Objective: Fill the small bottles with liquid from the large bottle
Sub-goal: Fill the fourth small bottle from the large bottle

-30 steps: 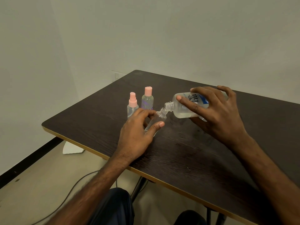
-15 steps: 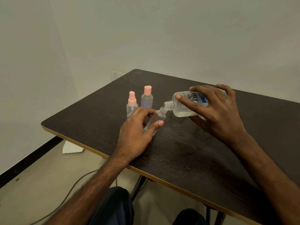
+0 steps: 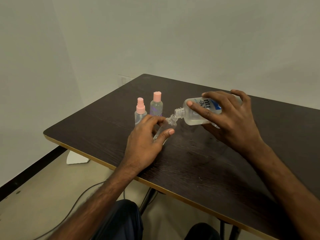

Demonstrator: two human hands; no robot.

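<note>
head view: the right hand (image 3: 230, 122) grips the large bottle (image 3: 194, 116), with its fingers wrapped over the blue-and-white label. the bottle is frosted clear plastic with round shoulders and a bare threaded neck. it is tipped almost flat, mouth pointing left and slightly down, and a shallow pool of clear liquid lies along its lower side. its mouth sits right at the threaded mouth of a small open bottle (image 3: 166, 126), slim, clear and leaning toward it. the left hand (image 3: 145, 141) holds this one just over the table (image 3: 207, 170), a dark wood-grain top with a pale edge band. i cannot tell whether liquid is running between the two mouths. just behind the left hand two more small clear bottles stand upright and close together, a spray bottle (image 3: 140, 112) with a pink pump top and a capped bottle (image 3: 156, 106) with a pink cap and purple print
</note>
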